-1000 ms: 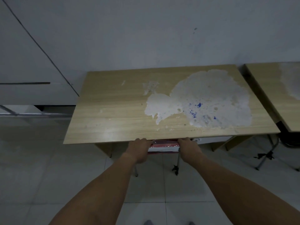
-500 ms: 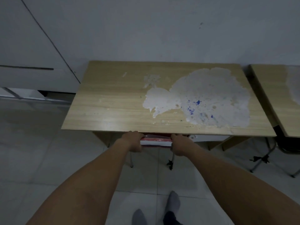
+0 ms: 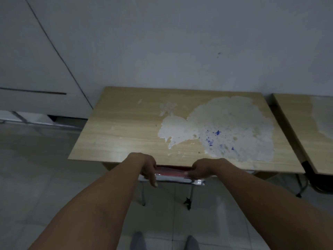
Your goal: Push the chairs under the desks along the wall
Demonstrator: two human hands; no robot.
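A wooden desk (image 3: 126,130) with a large peeled white patch stands against the wall. Beneath its front edge sits a chair (image 3: 171,175) with a red seat and shiny metal frame, nearly all of it hidden under the desktop. My left hand (image 3: 146,166) rests on the chair's left end, fingers curled down over the frame. My right hand (image 3: 203,169) grips the chair's right end. Two thin metal chair legs (image 3: 190,197) show below on the tiled floor.
A second wooden desk (image 3: 310,127) stands to the right, with a dark chair (image 3: 322,183) and metal legs under it. A white cabinet (image 3: 36,83) fills the left corner. My socked feet (image 3: 138,240) show on the pale floor tiles at the bottom.
The view has risen to show more wall. The chair's back edge has come out a little from under the desk front, and my left fingers have loosened and hang over the frame.
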